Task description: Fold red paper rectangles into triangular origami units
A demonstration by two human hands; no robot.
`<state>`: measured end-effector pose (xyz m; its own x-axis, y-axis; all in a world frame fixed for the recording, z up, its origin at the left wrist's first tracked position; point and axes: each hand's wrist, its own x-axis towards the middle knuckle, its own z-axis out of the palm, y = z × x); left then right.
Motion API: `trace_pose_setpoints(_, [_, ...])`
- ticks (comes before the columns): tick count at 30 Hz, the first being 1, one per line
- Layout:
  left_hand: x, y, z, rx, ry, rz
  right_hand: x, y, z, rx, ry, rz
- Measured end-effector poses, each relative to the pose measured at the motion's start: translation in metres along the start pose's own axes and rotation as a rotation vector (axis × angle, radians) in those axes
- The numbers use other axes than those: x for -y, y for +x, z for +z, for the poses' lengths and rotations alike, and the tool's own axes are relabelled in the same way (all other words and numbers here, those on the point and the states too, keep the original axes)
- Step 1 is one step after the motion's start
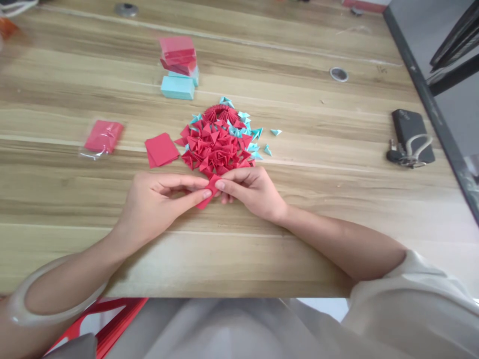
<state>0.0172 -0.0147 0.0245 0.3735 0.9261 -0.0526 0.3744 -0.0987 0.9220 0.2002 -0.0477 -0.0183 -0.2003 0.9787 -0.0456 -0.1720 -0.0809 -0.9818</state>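
Observation:
Between my two hands is a small red piece of paper [205, 202], folded into a narrow strip and held just above the table's near part. My left hand [157, 197] pinches its lower left side between thumb and fingers. On the upper right side, my right hand [250, 189] grips it with the thumb on top. Right behind the hands lies a heap of folded red paper triangles [215, 144], with light blue paper triangles [239, 130] along its back and right. A ring of joined red pieces [220, 113] rests at the heap's far end. Flat red paper sheets [161, 149] lie left of it.
A clear packet of red paper [105, 136] lies at the left. Farther back, wrapped red paper [178, 51] is stacked by light blue paper blocks [177, 87]. A black box [409, 130] with keys [411, 158] lies at right, near the dark table edge [430, 104].

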Motion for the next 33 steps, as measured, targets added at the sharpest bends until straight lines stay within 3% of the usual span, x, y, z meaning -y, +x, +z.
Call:
trace_pose_setpoints(18, [0.0023, -0.0009, -0.0022, 0.009, 0.016, 0.012, -0.0001, -0.0002, 0.0011, 0.007, -0.001, -0.013])
trace_pose_setpoints(33, [0.0057, 0.002, -0.0011, 0.049, -0.031, 0.11, -0.0003, -0.0018, 0.0026, -0.009, -0.065, -0.067])
